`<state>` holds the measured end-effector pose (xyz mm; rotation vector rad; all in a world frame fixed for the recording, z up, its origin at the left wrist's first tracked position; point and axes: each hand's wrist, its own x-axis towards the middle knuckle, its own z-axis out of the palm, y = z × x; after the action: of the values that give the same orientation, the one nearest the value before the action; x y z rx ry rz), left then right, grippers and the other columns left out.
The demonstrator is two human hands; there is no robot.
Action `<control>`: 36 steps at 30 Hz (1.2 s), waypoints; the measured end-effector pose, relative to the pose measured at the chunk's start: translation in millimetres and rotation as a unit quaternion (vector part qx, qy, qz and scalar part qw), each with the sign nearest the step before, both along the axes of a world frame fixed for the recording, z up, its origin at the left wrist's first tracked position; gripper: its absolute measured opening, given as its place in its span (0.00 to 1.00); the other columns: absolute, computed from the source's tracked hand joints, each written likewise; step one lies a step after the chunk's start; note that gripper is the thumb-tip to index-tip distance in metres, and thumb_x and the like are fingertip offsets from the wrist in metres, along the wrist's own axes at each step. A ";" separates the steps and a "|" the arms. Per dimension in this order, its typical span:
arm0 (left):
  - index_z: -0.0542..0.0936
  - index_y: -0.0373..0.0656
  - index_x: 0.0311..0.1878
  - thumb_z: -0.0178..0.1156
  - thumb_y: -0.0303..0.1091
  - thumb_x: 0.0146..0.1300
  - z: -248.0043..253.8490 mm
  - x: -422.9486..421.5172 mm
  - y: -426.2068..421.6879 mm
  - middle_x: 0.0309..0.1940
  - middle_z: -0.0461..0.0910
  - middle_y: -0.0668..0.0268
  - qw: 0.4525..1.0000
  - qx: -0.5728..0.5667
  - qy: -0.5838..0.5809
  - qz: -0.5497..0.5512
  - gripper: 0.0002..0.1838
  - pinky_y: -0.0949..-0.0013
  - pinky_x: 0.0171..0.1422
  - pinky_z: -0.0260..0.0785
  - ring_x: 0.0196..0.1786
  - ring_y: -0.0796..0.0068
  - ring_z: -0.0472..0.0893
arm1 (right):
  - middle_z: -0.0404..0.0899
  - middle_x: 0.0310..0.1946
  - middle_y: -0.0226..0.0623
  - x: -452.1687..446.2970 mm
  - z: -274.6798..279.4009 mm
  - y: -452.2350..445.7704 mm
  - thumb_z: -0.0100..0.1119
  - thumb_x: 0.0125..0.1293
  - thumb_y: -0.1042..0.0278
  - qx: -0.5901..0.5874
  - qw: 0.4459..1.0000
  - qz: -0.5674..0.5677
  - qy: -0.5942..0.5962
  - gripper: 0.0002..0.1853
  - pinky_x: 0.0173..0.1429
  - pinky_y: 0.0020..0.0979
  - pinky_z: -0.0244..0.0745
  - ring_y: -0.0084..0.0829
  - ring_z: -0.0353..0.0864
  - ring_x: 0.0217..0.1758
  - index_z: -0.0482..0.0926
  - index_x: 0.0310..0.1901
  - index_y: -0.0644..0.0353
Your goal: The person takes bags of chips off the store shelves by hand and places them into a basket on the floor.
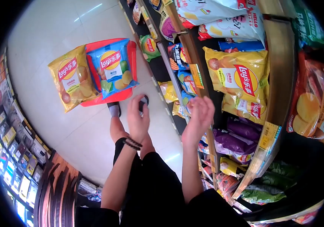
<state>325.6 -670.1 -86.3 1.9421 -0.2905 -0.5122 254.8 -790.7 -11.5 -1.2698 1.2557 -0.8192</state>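
Observation:
My left hand [138,116], with a dark bracelet at its wrist, is raised over my legs with its fingers apart and nothing in it. To its right, my right hand [199,118] is held up in front of the shelf edge, fingers loosely curled and apart, also holding nothing. A yellow Lay's bag [69,78] and a blue Lay's bag [112,67] lie on a red basket [132,56] beyond my left hand. Up and right of my right hand, another yellow Lay's bag [239,75] lies on the shelf.
Wooden shelves with price tags [269,135] run along the right, holding purple bags [234,143], white bags [232,27] and an orange-red bag [313,108]. A green bag [149,47] is on a lower shelf. Pale floor tiles [82,128] lie below; a display rack curves at left.

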 end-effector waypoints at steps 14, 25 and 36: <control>0.67 0.39 0.62 0.69 0.30 0.52 74.8 53.3 -171.5 0.60 0.67 0.56 0.944 -0.244 -0.084 -0.205 0.34 0.60 0.68 0.62 0.61 0.53 0.70 | 0.77 0.47 0.41 -69.2 15.7 -71.7 0.53 0.69 0.73 -0.075 0.993 -0.042 0.079 0.12 0.56 0.35 0.75 0.32 0.78 0.52 0.71 0.52 0.66; 0.75 0.39 0.53 0.70 0.40 0.50 67.6 19.2 -189.0 0.40 0.77 0.58 0.938 -0.176 -0.111 -0.279 0.28 0.58 0.46 0.72 0.45 0.55 0.78 | 0.76 0.51 0.39 -122.0 -14.2 -132.8 0.59 0.65 0.73 -0.130 0.984 -0.105 0.064 0.20 0.55 0.31 0.76 0.28 0.76 0.53 0.68 0.57 0.66; 0.72 0.42 0.53 0.69 0.41 0.50 69.5 -55.8 -174.3 0.47 0.73 0.61 0.920 -0.165 -0.164 -0.314 0.28 0.58 0.59 0.67 0.54 0.58 0.74 | 0.70 0.57 0.44 -100.7 53.3 -58.9 0.52 0.66 0.68 -0.247 0.930 -0.264 0.061 0.19 0.60 0.38 0.72 0.39 0.75 0.55 0.68 0.56 0.67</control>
<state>269.8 -844.4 -16.7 1.5696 -1.1664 -0.5001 154.1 -849.6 41.8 -1.4046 1.5834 -1.5375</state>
